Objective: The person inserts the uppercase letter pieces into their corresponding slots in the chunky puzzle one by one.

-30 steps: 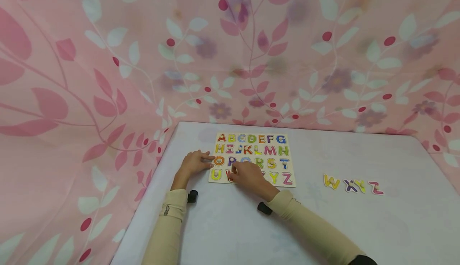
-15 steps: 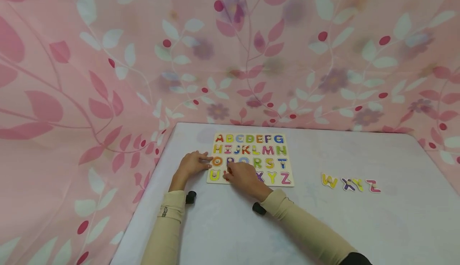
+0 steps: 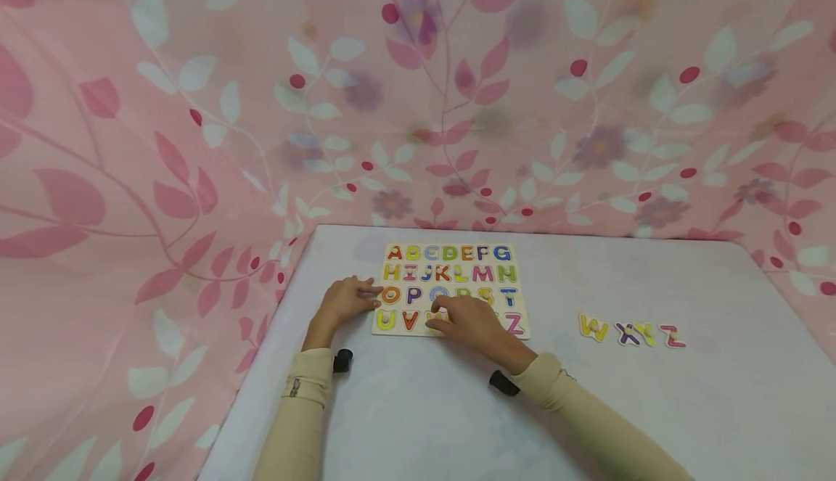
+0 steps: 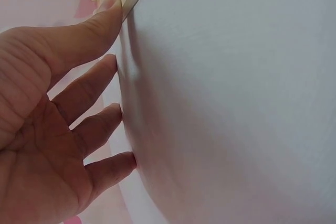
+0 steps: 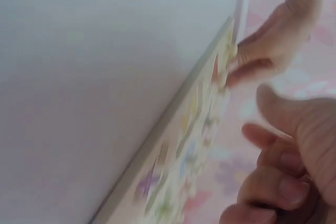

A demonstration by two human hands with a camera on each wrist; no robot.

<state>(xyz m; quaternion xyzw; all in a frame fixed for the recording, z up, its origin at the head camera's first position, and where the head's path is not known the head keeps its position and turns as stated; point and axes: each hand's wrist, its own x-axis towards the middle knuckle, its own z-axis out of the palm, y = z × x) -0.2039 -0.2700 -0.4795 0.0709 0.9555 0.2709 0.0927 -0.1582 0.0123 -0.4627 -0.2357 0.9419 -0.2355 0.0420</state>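
A wooden alphabet puzzle board [image 3: 522, 334] with knobbed letter pieces lies on the white table. My left hand [image 3: 342, 302] rests at the board's left edge; in the left wrist view its thumb [image 4: 97, 30] touches the board's edge and the other fingertips reach the tabletop. Just above the bottom row hovers my right hand [image 3: 472, 323], thumb and index finger apart, nothing between them. It hides part of that row. The red V piece [image 3: 409, 321] sits in the bottom row beside the yellow U [image 3: 387, 321].
To the right of the board lie loose letter pieces: a yellow W [image 3: 593, 328], a purple X [image 3: 628, 333], a yellow Y [image 3: 645, 334] touching it, and a pink Z [image 3: 672, 336]. A pink floral cloth [image 3: 418, 104] hangs behind and left of the table [image 3: 418, 423].
My right hand has let go of the red V and moved right, off its slot; the V now shows fully. The left hand keeps its place at the board's edge.
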